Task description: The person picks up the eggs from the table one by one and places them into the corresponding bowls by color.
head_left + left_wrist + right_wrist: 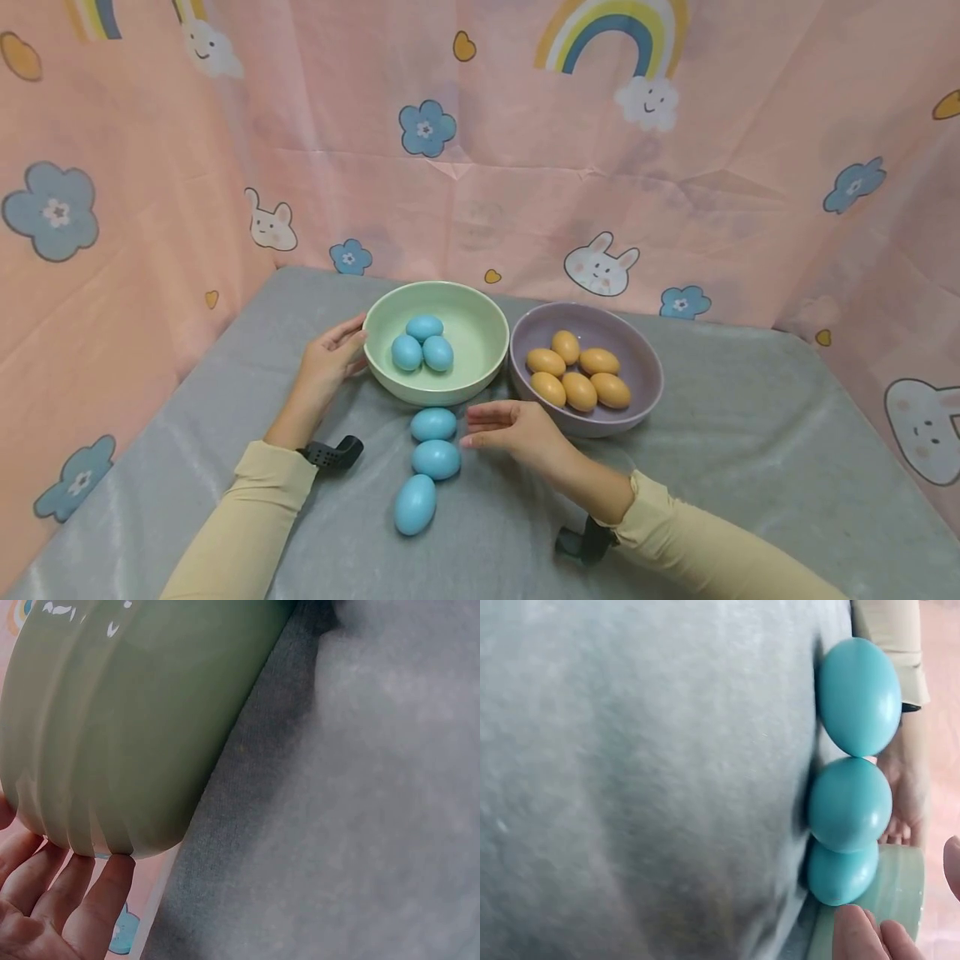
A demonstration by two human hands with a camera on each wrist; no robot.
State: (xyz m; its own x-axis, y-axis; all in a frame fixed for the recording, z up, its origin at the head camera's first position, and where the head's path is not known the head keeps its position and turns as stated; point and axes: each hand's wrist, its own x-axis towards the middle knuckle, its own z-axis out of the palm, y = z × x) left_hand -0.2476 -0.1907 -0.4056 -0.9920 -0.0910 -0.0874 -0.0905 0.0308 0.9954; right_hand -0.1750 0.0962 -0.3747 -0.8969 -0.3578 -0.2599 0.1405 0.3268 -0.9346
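Observation:
My left hand (327,358) is at the left side of a pale green bowl (480,317), and its fairly straight fingertips touch the ribbed outer wall in the left wrist view. Inside that bowl lie three blue eggs (423,327). In front of it, three more blue eggs form a short row on the cloth: one by the bowl (433,424), a middle one (437,459) and a front one (415,505). To the right of this row is my right hand (517,429), with extended fingers, thumb apart and nothing held. Its fingertips come close to the two farther eggs.
A purple bowl (647,375) with several orange-brown eggs (579,392) stands right beside the green bowl. Grey cloth (750,467) covers the table. Pink printed fabric (487,200) hangs behind and on both sides.

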